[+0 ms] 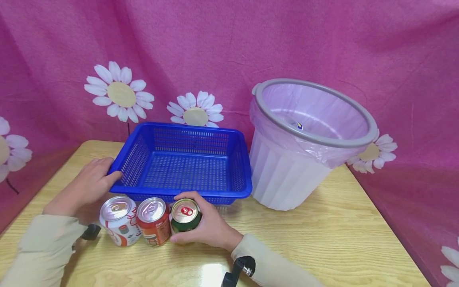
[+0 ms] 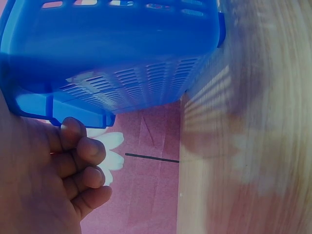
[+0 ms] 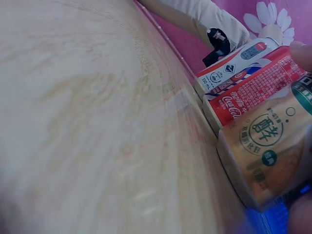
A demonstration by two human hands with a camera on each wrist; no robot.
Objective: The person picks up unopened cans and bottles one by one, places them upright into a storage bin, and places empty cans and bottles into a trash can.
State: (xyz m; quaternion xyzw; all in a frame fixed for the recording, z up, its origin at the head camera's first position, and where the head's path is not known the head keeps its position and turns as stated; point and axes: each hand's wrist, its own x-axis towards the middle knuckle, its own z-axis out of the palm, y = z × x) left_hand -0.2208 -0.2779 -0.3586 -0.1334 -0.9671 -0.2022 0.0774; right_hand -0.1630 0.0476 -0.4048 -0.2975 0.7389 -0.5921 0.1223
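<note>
My left hand (image 1: pixel 87 181) grips the left rim of a blue plastic basket (image 1: pixel 150 192), its thumb lying over the rim. In the left wrist view the fingers curl below the basket's edge. My right hand (image 1: pixel 211 227) holds a green and gold drink can (image 1: pixel 185 215), with the thumb on its near side and fingers on its far side. That can stands upright in front of the basket. Close to its left stands a red Coca-Cola can (image 1: pixel 154 229), then a white and red cola can (image 1: pixel 123 227). All three tabs look unopened.
A white bin (image 1: pixel 283 171) with a grey rim and a clear liner stands to the right of the basket; a small dark and yellow piece lies inside. Behind the wooden table (image 1: pixel 340 239) hangs a pink cloth (image 1: pixel 229 48) with white flowers.
</note>
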